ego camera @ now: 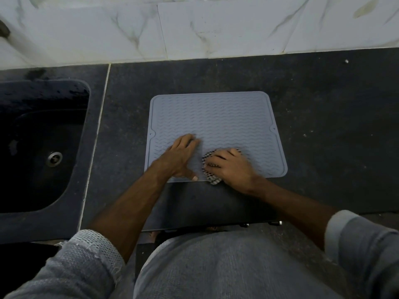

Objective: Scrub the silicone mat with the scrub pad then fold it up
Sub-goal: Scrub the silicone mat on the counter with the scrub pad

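We have the mat [216, 134] lying flat on the dark bench [323, 117], just right of the sink [43, 147]. Our left hand [180, 157] rests on it with fingers straight, pinning the near left part. Our right hand [232, 167] presses the checked scrub pad [212, 176] at the mat's near edge, fingers curled over it. We judge the risks so: the pad overhangs that edge and could slip off onto the bench, and a hard stroke could bunch or slide the mat if the left hand lifts.
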{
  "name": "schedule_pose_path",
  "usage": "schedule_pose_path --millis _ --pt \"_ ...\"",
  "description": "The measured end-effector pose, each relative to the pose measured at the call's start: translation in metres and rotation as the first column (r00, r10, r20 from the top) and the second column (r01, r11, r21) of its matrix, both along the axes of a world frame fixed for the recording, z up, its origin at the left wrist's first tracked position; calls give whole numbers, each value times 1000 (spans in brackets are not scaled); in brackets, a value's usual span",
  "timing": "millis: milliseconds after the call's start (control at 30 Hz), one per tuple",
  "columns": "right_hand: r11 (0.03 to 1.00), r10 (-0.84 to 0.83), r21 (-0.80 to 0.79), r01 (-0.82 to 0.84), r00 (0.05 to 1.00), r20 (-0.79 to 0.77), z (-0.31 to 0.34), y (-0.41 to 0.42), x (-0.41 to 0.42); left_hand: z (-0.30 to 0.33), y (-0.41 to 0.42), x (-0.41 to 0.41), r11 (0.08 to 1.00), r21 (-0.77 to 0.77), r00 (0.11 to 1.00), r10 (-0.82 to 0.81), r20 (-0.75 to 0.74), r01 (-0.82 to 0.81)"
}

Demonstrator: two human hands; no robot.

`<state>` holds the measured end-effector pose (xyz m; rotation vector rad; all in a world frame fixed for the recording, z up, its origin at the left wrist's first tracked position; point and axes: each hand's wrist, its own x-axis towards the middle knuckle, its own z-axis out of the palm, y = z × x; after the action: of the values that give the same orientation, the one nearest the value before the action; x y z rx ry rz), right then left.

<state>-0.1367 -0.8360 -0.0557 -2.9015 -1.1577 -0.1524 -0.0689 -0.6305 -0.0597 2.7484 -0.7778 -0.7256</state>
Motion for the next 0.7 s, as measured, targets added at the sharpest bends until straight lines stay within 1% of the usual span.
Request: schedule_pose_path --millis 100,167,233,333,433,567,700 --pt "1000 -1 -31 1 1000 -8 3 -36 -6 0 1 0 1000 -19 1000 -2 -12 2" --pt "998 -8 -69 7 1000 -14 7 -40 -4 1 0 0 1000 -12 1000 9 -7 -9" --pt "997 8 -71 -8 1000 9 9 -30 2 1 -2 0 1000 -3 1000 14 -5 -14" --pt "999 43 -14 -43 998 48 5 1 9 2 -5 0 1000 21 1000 21 7 -21" --pt "998 56 7 -56 998 23 -3 23 6 2 -5 -1 999 33 999 2 37 -4" --pt "998 60 28 -60 998 0 -5 -14 1 2 -3 0 1000 22 1000 13 -2 -13" --pt "1000 15 -10 -16 1000 -22 -5 -48 -6 3 -3 0 1000 20 1000 19 -10 -19"
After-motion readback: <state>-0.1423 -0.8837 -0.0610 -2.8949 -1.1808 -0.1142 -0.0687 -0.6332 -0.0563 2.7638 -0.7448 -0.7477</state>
